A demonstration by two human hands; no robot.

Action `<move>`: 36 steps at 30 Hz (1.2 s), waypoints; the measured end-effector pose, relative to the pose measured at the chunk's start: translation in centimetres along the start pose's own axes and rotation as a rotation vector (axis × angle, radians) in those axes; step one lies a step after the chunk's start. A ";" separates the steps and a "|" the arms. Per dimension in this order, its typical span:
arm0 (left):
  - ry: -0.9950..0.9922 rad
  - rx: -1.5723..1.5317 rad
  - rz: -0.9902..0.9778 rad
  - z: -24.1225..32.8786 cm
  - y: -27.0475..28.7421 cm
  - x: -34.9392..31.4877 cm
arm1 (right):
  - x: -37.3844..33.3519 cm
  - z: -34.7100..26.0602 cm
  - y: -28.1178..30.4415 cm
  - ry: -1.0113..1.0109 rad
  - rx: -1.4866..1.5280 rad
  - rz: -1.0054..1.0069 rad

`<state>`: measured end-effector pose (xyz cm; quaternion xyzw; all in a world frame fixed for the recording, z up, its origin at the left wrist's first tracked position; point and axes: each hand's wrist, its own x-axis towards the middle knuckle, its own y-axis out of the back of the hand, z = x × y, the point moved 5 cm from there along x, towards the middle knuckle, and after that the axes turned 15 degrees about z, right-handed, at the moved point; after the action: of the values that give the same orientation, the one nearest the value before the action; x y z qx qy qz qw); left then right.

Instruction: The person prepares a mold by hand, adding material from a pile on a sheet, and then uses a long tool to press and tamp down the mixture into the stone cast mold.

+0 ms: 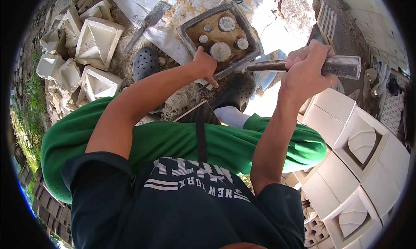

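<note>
A dark square mould [255, 44] filled with brown sand lies tilted in front of me, several round grey cylinders of different sizes standing in it. My left hand [205, 67] is at its near left side, a finger on the rim and the thumb lower down, gripping the wall. My right hand [308, 66] is closed around a dark metal rod [269, 65] with a thick, rounded end. That thick end points right, and the thin end meets or overlaps the mould's near right corner; contact is unclear.
A trowel [149, 21] lies on a white sheet [130, 4] at the far left. Broken white blocks [99, 42] are piled at left; pale moulded blocks [327, 101] are stacked at right. My dark clogs [236, 92] flank the mould's near side.
</note>
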<state>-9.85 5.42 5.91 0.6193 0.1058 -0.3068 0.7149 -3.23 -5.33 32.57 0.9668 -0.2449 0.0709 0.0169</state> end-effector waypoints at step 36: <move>-0.093 -0.233 0.033 0.6 -1.2 1.0 | -0.9 3.0 3.3 -0.004 0.155 -0.010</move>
<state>-9.90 4.47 4.48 0.5190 0.0973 -0.3092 0.7910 -5.15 -8.03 29.44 0.9666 -0.2337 0.0878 -0.0580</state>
